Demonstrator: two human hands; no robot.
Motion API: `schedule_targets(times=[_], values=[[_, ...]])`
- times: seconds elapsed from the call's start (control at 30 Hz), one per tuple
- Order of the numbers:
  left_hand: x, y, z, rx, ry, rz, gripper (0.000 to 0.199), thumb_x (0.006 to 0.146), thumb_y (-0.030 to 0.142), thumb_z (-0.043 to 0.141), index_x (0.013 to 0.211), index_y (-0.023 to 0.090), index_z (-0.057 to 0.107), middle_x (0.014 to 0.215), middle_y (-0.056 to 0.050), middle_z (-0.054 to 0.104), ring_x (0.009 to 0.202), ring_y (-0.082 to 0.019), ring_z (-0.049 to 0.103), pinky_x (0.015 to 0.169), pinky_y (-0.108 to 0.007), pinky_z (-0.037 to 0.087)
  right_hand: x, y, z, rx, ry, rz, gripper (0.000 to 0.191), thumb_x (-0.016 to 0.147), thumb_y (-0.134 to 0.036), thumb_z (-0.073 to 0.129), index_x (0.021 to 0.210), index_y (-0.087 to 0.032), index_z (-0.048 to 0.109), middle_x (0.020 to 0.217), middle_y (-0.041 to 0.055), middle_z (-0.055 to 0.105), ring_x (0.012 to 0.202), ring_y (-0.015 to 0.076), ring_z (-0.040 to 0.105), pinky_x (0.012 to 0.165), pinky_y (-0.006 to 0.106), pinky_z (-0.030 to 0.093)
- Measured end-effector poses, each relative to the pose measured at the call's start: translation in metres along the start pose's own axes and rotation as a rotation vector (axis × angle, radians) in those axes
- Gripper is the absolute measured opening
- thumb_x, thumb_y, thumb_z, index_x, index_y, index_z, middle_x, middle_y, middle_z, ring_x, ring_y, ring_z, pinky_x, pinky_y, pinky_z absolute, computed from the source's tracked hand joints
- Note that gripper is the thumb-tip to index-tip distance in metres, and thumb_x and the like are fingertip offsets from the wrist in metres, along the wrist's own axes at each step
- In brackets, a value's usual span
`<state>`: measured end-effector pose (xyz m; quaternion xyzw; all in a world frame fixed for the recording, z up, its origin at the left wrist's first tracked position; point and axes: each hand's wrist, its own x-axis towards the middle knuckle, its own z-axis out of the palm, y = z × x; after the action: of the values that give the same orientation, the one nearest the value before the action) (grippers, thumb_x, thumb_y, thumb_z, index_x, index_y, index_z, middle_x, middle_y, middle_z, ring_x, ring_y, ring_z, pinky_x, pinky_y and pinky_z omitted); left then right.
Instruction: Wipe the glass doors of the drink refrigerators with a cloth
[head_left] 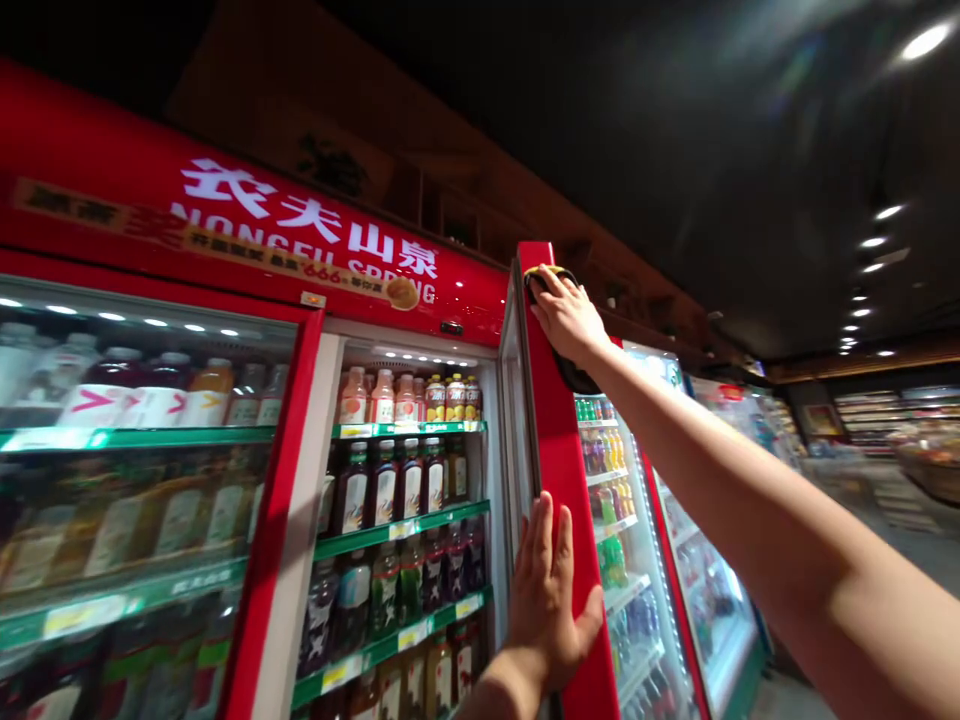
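Observation:
The red-framed glass door (556,440) of a drinks fridge stands swung open, seen nearly edge-on. Near its top, my right hand (570,318) presses a dark cloth (576,376) with a yellow edge against the red frame. Part of the cloth hangs below the palm; the rest is hidden under the fingers. Lower down, my left hand (551,590) lies flat against the same door, fingers stretched upward and thumb apart, holding nothing. Behind the opening, bottles (385,485) stand in rows on green-edged shelves (405,528).
To the left is a closed glass door (142,490) with more bottles behind it. A red header sign (315,225) with white lettering runs above. More lit drinks coolers (697,570) line the right side. Shop shelves (870,420) stand in the far background.

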<state>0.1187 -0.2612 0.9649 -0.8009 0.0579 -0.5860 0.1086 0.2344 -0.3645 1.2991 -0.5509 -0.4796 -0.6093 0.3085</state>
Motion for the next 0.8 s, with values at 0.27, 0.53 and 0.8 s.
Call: schedule_targets(times=[0.27, 0.53, 0.8], values=[[0.010, 0.020, 0.029, -0.103, 0.078, -0.019, 0.101, 0.082, 0.023, 0.058, 0.162, 0.020, -0.002, 0.170, -0.011, 0.001, 0.155, -0.036, 0.010, 0.118, -0.064, 0.036, 0.008, 0.039, -0.009, -0.049, -0.010, -0.114, 0.053, 0.100, -0.030, 0.035, 0.150, -0.014, 0.045, 0.163, 0.0110, 0.034, 0.149, 0.0268, 0.031, 0.123, 0.053, 0.025], [0.040, 0.055, 0.059, -0.197, -0.016, 0.083, 0.102, 0.090, 0.031, 0.058, 0.159, 0.011, -0.015, 0.167, -0.021, -0.007, 0.154, -0.040, 0.000, 0.119, -0.066, 0.029, -0.176, 0.028, -0.041, -0.031, -0.196, -0.063, 0.055, 0.102, -0.028, 0.032, 0.156, -0.020, 0.036, 0.167, 0.0063, 0.025, 0.154, 0.0219, 0.020, 0.127, 0.049, 0.023], [0.010, 0.049, 0.074, -0.294, -0.238, 0.121, 0.107, 0.091, 0.031, 0.059, 0.156, 0.017, -0.024, 0.167, -0.019, -0.008, 0.154, -0.034, -0.003, 0.124, -0.057, 0.022, -0.369, -0.006, -0.045, -0.060, -0.324, 0.238, 0.057, 0.100, -0.024, 0.041, 0.156, -0.024, 0.036, 0.166, 0.0074, 0.026, 0.153, 0.0248, 0.024, 0.123, 0.051, 0.031]])
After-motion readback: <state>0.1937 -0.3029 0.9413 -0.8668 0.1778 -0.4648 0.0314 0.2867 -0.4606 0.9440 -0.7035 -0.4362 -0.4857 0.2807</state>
